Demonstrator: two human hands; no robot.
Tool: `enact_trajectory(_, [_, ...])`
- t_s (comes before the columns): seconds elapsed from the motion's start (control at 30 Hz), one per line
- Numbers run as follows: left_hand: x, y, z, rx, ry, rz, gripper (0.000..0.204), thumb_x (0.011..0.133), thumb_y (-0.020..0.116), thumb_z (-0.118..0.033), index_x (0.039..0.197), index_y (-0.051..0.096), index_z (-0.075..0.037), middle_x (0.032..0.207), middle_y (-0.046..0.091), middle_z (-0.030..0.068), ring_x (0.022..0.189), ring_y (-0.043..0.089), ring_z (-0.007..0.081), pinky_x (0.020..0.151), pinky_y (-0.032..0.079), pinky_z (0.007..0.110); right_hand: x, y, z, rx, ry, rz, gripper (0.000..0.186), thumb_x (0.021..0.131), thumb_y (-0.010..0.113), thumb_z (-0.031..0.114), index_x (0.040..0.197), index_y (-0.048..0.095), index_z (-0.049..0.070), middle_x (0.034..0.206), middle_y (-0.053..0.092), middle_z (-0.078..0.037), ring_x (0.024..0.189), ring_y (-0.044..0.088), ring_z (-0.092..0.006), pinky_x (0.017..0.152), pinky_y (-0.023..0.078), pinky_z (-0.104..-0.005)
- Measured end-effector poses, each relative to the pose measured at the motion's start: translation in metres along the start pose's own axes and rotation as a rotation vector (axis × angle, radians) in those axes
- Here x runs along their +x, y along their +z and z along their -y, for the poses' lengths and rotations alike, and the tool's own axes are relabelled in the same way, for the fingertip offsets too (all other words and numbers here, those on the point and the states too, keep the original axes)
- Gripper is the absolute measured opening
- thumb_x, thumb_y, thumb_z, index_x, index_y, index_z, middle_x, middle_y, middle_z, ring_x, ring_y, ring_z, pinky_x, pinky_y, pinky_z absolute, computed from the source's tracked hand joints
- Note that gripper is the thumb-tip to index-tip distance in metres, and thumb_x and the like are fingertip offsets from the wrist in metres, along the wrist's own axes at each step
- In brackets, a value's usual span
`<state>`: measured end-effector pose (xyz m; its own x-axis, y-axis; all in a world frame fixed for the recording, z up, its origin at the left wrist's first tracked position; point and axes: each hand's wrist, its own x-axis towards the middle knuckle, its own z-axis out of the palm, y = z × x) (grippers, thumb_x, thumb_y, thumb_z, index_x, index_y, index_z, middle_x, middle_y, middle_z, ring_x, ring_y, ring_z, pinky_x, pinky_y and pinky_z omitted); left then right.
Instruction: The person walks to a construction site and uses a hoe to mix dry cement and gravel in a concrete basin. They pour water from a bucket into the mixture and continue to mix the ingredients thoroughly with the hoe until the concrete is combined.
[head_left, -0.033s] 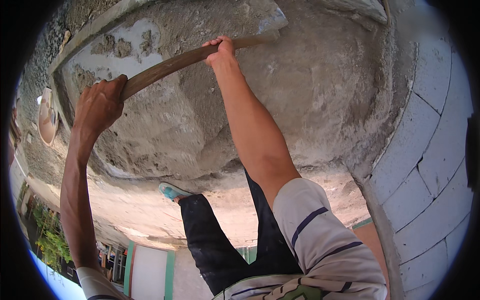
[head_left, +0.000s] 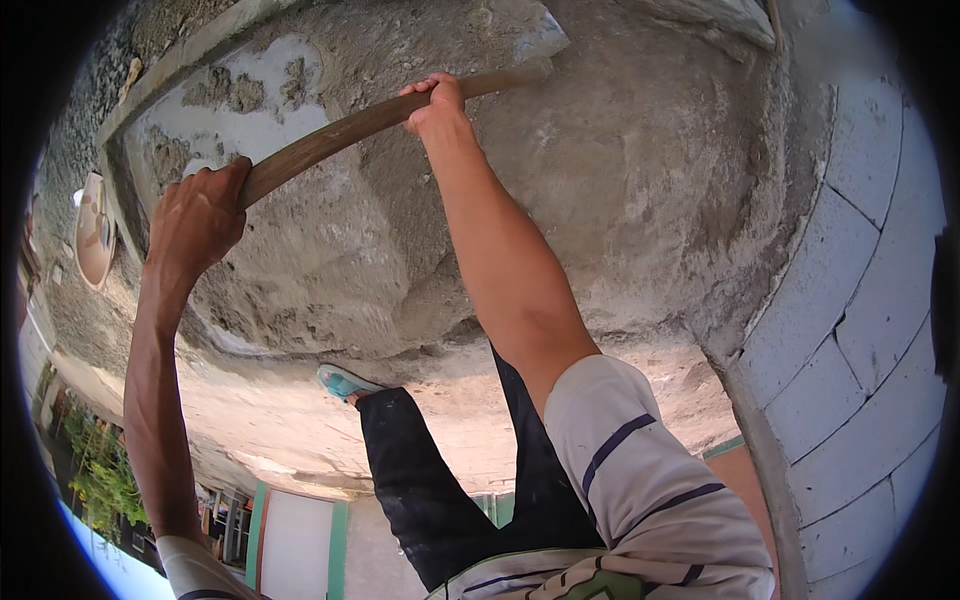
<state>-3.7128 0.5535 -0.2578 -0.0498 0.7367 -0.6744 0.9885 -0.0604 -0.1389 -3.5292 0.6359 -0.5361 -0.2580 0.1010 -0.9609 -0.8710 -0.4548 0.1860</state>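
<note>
A long brown wooden board (head_left: pixel 330 143), bent into a curve by the lens, lies across a rough grey cement surface (head_left: pixel 600 200). My left hand (head_left: pixel 198 215) is closed round its left end. Farther along, toward the right end, my right hand (head_left: pixel 438 103) is wrapped over the board with the arm stretched out. Past the right hand the board tapers off near a pale wet patch (head_left: pixel 540 38). Wet grey mortar clumps (head_left: pixel 245 93) sit on a smoother light patch beyond the board. The palms and the board's underside are hidden.
A raised cement rim (head_left: pixel 125 125) borders the surface at the far left, with gravel (head_left: pixel 80 105) outside it. A pale brown basin (head_left: pixel 95 240) stands at the left. A light block wall (head_left: pixel 850 340) runs along the right. My foot in a turquoise shoe (head_left: pixel 345 381) is near the surface's edge.
The board and both hands have shifted very slightly to the left. Both hands keep their grip.
</note>
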Motion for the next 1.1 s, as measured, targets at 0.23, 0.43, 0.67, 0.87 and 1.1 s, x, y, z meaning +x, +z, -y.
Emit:
enact_trajectory(0.23, [-0.052, 0.012, 0.043, 0.031, -0.102, 0.02, 0.028, 0.088, 0.059, -0.007, 0.115, 0.06, -0.013, 0.082, 0.067, 0.0189, 0.081, 0.067, 0.0367, 0.075, 0.049, 0.049, 0.005, 0.0, -0.072, -0.045, 0.095, 0.058, 0.022, 0.089, 0.051, 0.015, 0.069, 0.043, 0.012, 0.058, 0.045, -0.001, 0.052, 0.046, -0.0162, 0.053, 0.047, -0.0354])
enact_trajectory(0.43, [-0.254, 0.092, 0.06, -0.015, -0.401, 0.153, 0.027, 0.082, 0.062, -0.004, 0.106, 0.052, -0.008, 0.074, 0.063, 0.0236, 0.07, 0.064, 0.0447, 0.061, 0.048, 0.055, -0.11, -0.084, -0.188, -0.23, 0.323, 0.269, 0.015, 0.088, 0.064, 0.014, 0.083, 0.052, 0.006, 0.07, 0.051, -0.006, 0.06, 0.054, -0.0232, 0.062, 0.051, -0.0469])
enact_trajectory(0.67, [-0.236, 0.144, -0.055, -0.171, -0.264, 0.053, 0.017, 0.079, 0.065, -0.005, 0.091, 0.053, -0.008, 0.07, 0.062, 0.0141, 0.065, 0.062, 0.0356, 0.063, 0.05, 0.045, -0.151, -0.153, -0.075, -0.253, 0.052, 0.116, 0.018, 0.085, 0.069, 0.02, 0.083, 0.053, 0.011, 0.063, 0.049, -0.001, 0.055, 0.05, -0.0163, 0.058, 0.048, -0.0392])
enact_trajectory(0.87, [-0.019, 0.113, -0.196, -0.323, 0.08, -0.167, 0.016, 0.082, 0.065, -0.011, 0.095, 0.056, -0.012, 0.074, 0.066, 0.0083, 0.07, 0.068, 0.0269, 0.07, 0.052, 0.04, -0.089, -0.146, 0.19, -0.101, -0.468, 0.037, 0.022, 0.089, 0.064, 0.019, 0.076, 0.048, 0.013, 0.064, 0.047, 0.001, 0.056, 0.047, -0.0134, 0.057, 0.046, -0.0318])
enact_trajectory(1.1, [0.072, 0.058, -0.255, -0.482, 0.174, -0.24, 0.01, 0.084, 0.06, -0.008, 0.093, 0.06, -0.009, 0.072, 0.069, 0.0132, 0.071, 0.071, 0.0293, 0.067, 0.054, 0.039, -0.02, -0.109, 0.323, -0.171, -0.419, 0.033, 0.025, 0.095, 0.052, 0.011, 0.072, 0.043, 0.009, 0.057, 0.042, 0.0, 0.05, 0.042, -0.0149, 0.052, 0.046, -0.0321])
